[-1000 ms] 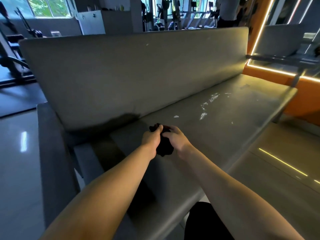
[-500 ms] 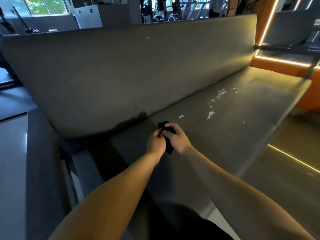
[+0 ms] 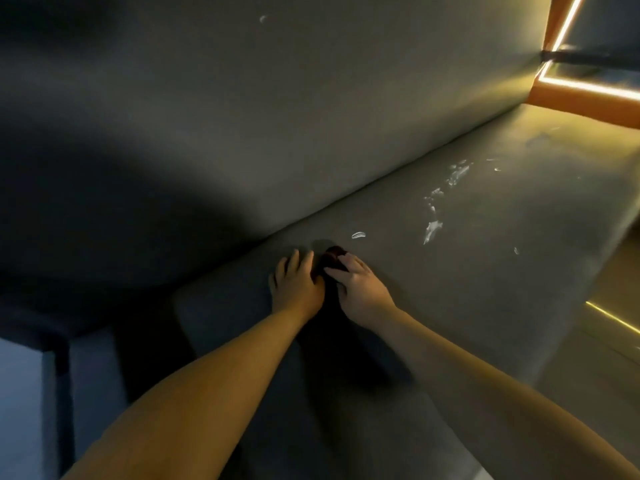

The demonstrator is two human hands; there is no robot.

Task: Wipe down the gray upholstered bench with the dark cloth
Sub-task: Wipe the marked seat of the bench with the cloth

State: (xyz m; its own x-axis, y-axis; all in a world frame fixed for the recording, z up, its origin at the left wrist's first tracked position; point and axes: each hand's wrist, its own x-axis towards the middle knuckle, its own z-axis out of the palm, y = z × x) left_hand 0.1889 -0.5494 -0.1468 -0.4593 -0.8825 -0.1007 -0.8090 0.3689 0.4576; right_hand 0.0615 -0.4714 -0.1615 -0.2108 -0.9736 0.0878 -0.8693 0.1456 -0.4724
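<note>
The gray upholstered bench [image 3: 467,306] fills the view, its tall backrest [image 3: 277,116] rising behind the seat. Both my hands are down on the seat close to the crease. The dark cloth [image 3: 333,255] is a small bunched wad, and only its far end shows. My right hand [image 3: 358,287] lies over it and holds it between thumb and fingers. My left hand [image 3: 294,285] rests flat on the seat just left of the cloth, fingers spread, its thumb side against the wad. White smears [image 3: 433,230] mark the seat to the right of the hands.
More white marks [image 3: 457,173] trail toward the seat's far right end, and one spot [image 3: 262,19] is on the backrest. An orange wall with a lit strip [image 3: 588,88] stands past the bench's right end. The floor [image 3: 616,341] runs along the seat's front edge.
My head has leaned in closer to the bench. Both hands have lowered the cloth onto the seat. The left hand has let go of it and now lies flat beside it.
</note>
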